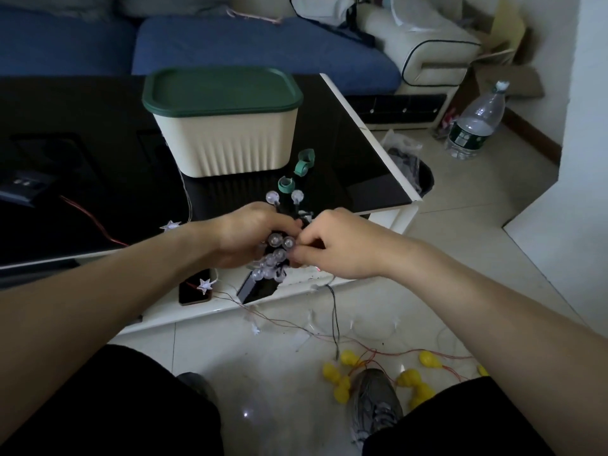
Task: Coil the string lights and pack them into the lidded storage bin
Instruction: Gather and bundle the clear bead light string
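Note:
My left hand (250,235) grips a bundle of clear globe string lights (274,258) on dark wire, held over the table's front edge. My right hand (332,245) pinches the same bundle from the right side. The cream storage bin (227,143) stands behind on the black table, its green lid (220,90) shut on top. Green strap ties (304,162) lie curled just right of the bin. A star light string (204,284) trails across the table edge. Yellow bulb lights (414,383) on red wire lie on the floor.
The black glass table (355,159) has a white rim. A phone (192,294) lies at its front edge. A blue sofa (256,51) is behind. A large water bottle (477,123) and a bin with a bag (411,169) stand on the floor right. My shoe (375,406) is among the wires.

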{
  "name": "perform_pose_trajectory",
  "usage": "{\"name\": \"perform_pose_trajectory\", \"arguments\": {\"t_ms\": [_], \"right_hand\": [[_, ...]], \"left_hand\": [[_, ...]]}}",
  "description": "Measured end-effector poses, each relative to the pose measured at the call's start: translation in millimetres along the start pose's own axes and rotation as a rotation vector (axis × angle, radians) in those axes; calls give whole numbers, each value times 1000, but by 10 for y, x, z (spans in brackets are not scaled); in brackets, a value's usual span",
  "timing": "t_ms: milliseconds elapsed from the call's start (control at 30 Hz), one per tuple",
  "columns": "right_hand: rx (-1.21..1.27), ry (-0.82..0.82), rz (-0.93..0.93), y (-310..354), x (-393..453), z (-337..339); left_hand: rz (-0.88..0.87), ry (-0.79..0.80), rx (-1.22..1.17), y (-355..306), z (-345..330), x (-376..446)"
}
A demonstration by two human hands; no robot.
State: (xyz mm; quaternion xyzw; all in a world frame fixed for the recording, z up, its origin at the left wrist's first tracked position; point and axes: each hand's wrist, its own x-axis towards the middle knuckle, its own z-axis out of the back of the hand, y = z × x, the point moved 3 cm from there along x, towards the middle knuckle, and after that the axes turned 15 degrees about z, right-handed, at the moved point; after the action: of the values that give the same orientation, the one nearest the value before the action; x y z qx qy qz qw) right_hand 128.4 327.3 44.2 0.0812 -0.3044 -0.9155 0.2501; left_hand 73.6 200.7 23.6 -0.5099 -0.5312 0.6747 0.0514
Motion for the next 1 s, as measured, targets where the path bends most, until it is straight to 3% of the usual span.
{"name": "perform_pose_trajectory", "arguments": {"t_ms": [200, 267, 500, 700, 900, 1000], "right_hand": [[9, -374, -7, -128, -27, 197], [22, -425, -37, -211, -51, 243], [178, -299, -1, -447, -90, 194], [154, -330, -44, -568, -126, 201], [139, -400, -132, -591, -174, 309], [147, -275, -246, -659, -225, 298]], "left_hand": [[96, 123, 47, -28, -55, -41], [107, 142, 51, -38, -72, -58], [103, 115, 216, 5, -12, -29], [120, 186, 98, 70, -14, 27], [50, 154, -147, 3, 51, 62], [14, 116, -222, -27, 101, 86]]}}
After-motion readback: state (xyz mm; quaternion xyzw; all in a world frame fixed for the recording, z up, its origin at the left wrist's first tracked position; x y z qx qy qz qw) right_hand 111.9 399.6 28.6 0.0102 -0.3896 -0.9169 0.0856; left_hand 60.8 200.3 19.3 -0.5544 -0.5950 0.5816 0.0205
